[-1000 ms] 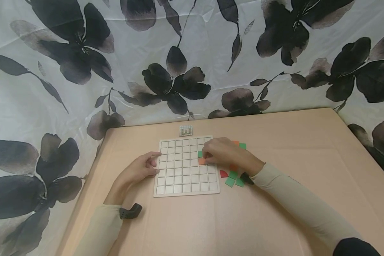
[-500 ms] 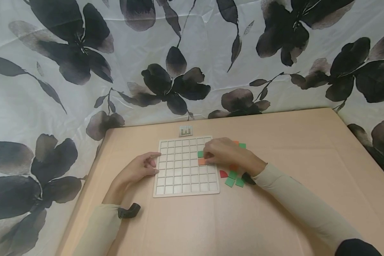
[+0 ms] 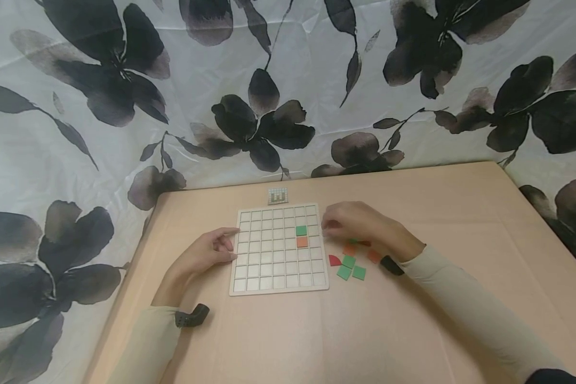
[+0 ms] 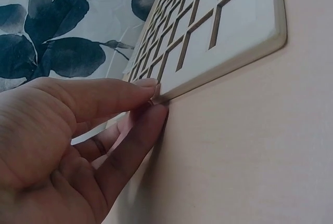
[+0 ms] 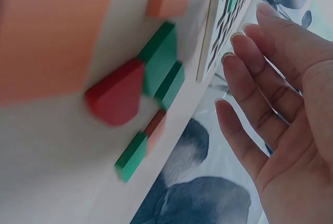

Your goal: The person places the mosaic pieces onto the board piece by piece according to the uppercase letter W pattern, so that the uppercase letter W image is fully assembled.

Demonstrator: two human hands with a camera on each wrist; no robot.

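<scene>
Off the grid board [image 3: 266, 257], the right hand [image 3: 357, 221] has moved to just beside its right edge, fingers loosely spread. On the board, one green square tile [image 3: 301, 230] sits directly behind one orange square tile [image 3: 302, 242]. With thumb and forefinger wide apart, the left hand [image 3: 209, 249] touches the left edge.

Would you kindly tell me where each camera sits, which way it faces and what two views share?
Head: worn on the head, facing forward and down at the grid board; left hand, right hand and beige sleeves show.
Left wrist: on that wrist, facing the grid board's edge; part of the left hand shows.
Right wrist: on that wrist, facing a red tile and green tiles; part of the right hand shows.
Both wrist views share the grid board and floral cloth.
</scene>
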